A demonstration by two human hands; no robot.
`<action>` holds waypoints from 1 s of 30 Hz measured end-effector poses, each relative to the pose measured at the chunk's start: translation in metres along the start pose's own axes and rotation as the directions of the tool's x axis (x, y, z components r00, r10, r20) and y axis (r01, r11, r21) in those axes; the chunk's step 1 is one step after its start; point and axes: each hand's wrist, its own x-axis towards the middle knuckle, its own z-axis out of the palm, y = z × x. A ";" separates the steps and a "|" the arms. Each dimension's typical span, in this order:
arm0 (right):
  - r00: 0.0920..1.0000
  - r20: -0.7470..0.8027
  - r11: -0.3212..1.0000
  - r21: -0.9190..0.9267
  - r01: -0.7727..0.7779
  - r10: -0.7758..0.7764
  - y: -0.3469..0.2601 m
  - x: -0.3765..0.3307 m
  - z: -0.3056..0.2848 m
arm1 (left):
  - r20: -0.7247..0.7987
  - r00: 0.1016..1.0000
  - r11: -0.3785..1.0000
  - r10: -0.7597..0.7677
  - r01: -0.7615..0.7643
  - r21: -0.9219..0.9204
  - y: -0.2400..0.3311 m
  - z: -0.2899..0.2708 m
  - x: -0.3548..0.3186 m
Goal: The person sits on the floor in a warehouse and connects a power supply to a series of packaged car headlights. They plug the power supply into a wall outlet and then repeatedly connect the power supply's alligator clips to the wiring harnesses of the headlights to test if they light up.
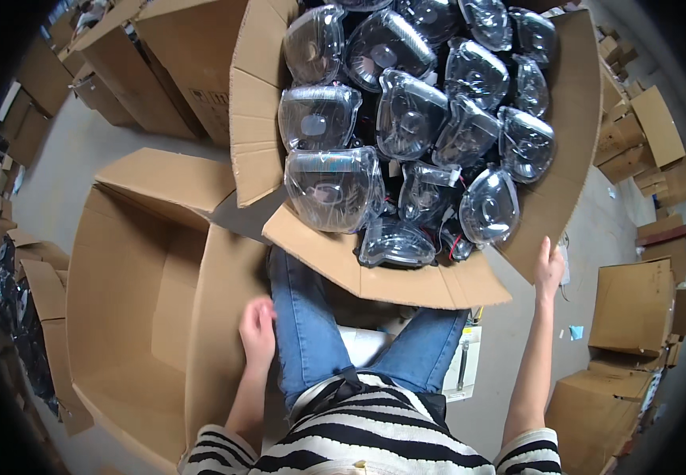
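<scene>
A large cardboard box [553, 190] in front of me is heaped with several clear-lensed vehicle headlamps [333, 188] in dark housings. My right hand [549, 267] rests with its fingers against the edge of that box's right flap. My left hand [257, 331] lies on the inner flap of a second, empty cardboard box [133, 317] at my left, fingers loosely curled, holding nothing. My legs in blue jeans sit between the two boxes.
More cardboard boxes [632, 305] are stacked at the right and along the far left [113, 55]. Dark bagged parts [18, 309] lie at the left edge. A white sheet [462, 364] lies on the grey floor by my right leg.
</scene>
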 end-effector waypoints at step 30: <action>0.988 0.111 0.993 0.015 -0.114 0.112 0.004 -0.036 0.048 | -0.036 0.950 0.682 0.311 -0.196 0.705 0.089 0.044 0.194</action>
